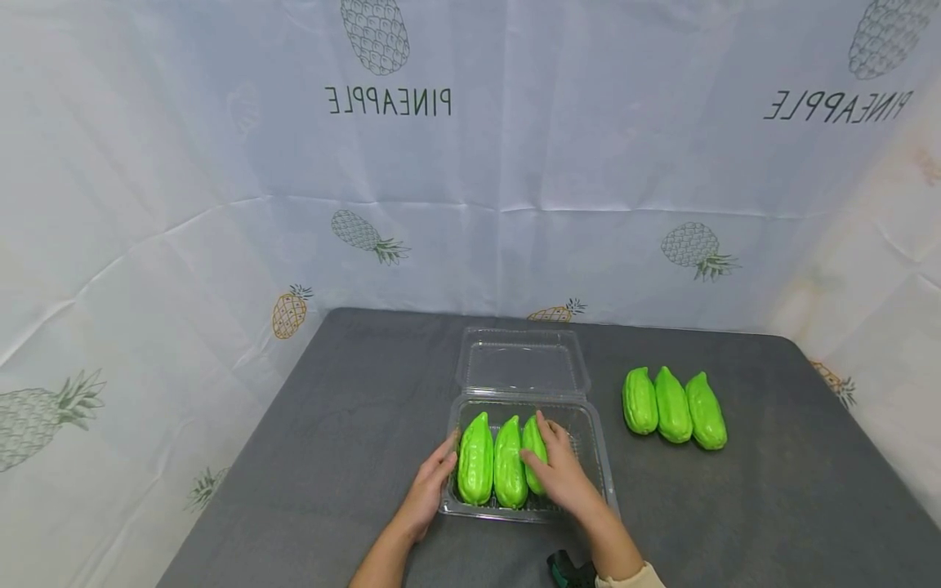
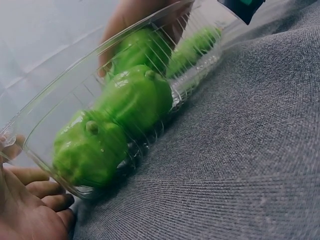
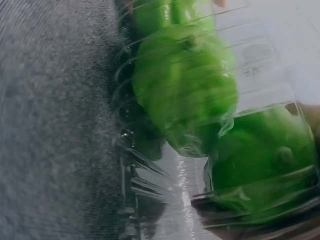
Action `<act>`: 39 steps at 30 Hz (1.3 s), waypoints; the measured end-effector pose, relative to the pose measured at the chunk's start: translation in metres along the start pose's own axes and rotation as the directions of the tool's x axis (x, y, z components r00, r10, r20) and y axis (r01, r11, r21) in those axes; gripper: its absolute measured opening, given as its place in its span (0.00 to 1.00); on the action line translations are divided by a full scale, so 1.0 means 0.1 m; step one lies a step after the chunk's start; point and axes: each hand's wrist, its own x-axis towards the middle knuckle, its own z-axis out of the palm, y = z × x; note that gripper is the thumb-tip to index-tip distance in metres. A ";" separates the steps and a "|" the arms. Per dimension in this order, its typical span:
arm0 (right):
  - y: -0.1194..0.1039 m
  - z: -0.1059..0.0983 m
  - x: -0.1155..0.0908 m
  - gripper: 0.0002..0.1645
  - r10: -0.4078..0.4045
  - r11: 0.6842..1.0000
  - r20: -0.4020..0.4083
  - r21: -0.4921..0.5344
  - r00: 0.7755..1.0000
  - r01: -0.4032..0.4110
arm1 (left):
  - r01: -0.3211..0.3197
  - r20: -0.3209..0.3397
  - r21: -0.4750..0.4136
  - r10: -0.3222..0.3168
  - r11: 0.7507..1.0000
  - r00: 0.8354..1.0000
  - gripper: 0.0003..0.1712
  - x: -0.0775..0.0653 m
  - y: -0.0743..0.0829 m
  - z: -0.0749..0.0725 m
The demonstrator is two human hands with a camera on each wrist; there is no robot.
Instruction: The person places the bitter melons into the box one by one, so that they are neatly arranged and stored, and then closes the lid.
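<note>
A clear plastic clamshell container (image 1: 606, 482) lies on the table with its lid (image 1: 524, 363) folded back. Inside, two bright green ribbed gourds (image 1: 476, 459) lie side by side at the left. My right hand (image 1: 564, 471) grips a third green gourd (image 1: 533, 441) just right of them, thumb on its left and fingers on its far side. At the container's left wall is my left hand (image 1: 426, 490), thumb at the rim and fingers along the outside. The left wrist view shows these fingers (image 2: 42, 189) low against the clear wall. The right wrist view is partly blurred through the plastic.
Three more green gourds (image 1: 671, 406) lie in a row to the right of the container. The table (image 1: 353, 408) has a dark grey cloth. White pineapple-print curtains (image 1: 500, 163) hang behind and at both sides. A small dark device (image 1: 566, 569) sits beside the right wrist.
</note>
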 end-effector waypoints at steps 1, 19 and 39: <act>0.01 0.01 0.00 0.41 0.003 1.000 0.007 0.002 1.000 -0.003 | -0.007 0.000 -0.008 0.007 1.000 1.000 0.34 0.00 0.00 0.00; 0.07 0.04 -0.04 0.45 0.009 0.997 0.105 -0.077 0.994 -0.001 | -0.035 0.006 -0.025 0.036 0.999 0.999 0.34 0.00 -0.03 0.00; 0.06 -0.03 -0.06 0.45 0.017 0.998 0.122 -0.068 0.992 -0.008 | 0.005 -0.003 0.008 -0.005 1.000 1.000 0.34 -0.01 0.01 0.00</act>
